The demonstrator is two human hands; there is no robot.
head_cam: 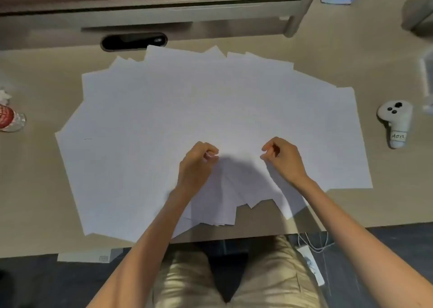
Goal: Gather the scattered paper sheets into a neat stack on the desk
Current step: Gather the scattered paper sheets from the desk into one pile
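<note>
Curling empty grips, left hand [196, 164] and right hand [284, 160] hover over fanned paper sheets [187, 106].

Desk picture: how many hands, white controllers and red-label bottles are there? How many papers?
Hands: 2 (left hand, right hand)
White controller: 1
Red-label bottle: 1
Total: 4
Paper sheets: they overlap too much to count.

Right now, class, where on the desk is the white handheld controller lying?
In the head view, the white controller lies on the desk, right of the spread paper sheets and not touching them.
</note>
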